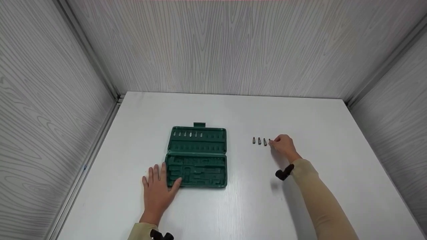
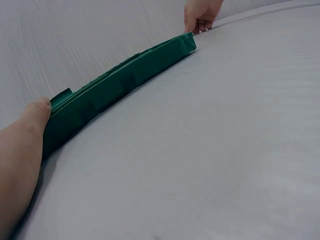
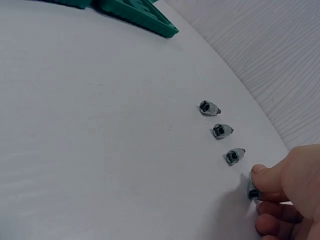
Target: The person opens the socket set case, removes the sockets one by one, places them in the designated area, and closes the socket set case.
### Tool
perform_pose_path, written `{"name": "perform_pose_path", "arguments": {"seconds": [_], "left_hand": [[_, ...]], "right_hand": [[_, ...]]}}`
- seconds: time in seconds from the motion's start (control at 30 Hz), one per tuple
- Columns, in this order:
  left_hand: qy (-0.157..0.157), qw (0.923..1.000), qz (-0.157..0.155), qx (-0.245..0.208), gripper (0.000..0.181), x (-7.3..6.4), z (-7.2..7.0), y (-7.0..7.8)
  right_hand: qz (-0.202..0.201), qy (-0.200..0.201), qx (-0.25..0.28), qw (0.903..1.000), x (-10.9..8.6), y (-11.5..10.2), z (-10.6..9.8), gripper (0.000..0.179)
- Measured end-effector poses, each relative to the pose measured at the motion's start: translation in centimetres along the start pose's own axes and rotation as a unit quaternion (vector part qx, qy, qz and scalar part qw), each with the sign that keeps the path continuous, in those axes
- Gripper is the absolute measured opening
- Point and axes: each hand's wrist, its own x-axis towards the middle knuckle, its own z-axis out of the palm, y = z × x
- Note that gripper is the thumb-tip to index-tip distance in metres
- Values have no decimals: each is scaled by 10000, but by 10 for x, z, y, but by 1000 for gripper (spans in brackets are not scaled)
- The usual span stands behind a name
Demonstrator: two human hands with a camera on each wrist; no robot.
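Note:
An open green tool case (image 1: 196,153) lies on the table, its upper half holding a row of several small silver bits (image 1: 190,134) and its lower half showing bare moulded slots. My left hand (image 1: 157,190) rests at the case's lower left corner, thumb across the front edge and fingers straight along the left side. To the right, my right hand (image 1: 283,145) pinches a small metal bit socket (image 3: 253,188) between thumb and fingers, low over the table. Beside it lie three similar bit sockets (image 3: 221,131) in a row, with square holes facing the right wrist camera.
The white table (image 1: 247,206) is bounded by a grey wood-grain panel (image 1: 213,46) at the back and similar panels on both sides. A latch tab (image 1: 199,124) sticks out from the case's far edge.

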Motion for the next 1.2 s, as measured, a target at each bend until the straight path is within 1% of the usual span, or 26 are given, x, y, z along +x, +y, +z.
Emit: {"name": "perform_pose_path", "arguments": {"seconds": [0.17, 0.47, 0.57, 0.77, 0.83, 0.9, 1.0, 1.2], "left_hand": [[-8, 10000, 35, -4, 89, 1, 0, 0], [96, 9999, 69, 63, 89, 4, 4, -2], [101, 9999, 54, 41, 90, 5, 6, -3], [3, 10000, -16, 49, 91, 7, 5, -3], [-31, 10000, -41, 48, 91, 6, 5, -4], [-41, 10000, -55, 37, 92, 6, 5, -4], [-38, 10000, -50, 23, 92, 6, 5, -3], [23, 10000, -17, 35, 92, 6, 5, -2]], "right_hand": [[116, -35, 49, 9999, -1, 2, 1, 29], [256, -102, 175, 9995, 2, 7, 3, 33], [223, -101, 180, 9995, 3, 7, 1, 36], [-60, 234, 198, 9995, 2, 5, -4, 36], [-150, 327, 254, 9990, 2, 2, -3, 35], [-169, 329, 324, 9988, 2, -4, -2, 34], [-308, 342, 424, 9980, -1, -16, 3, 31], [-830, 285, 497, 9949, -7, -44, 19, 26]]}}
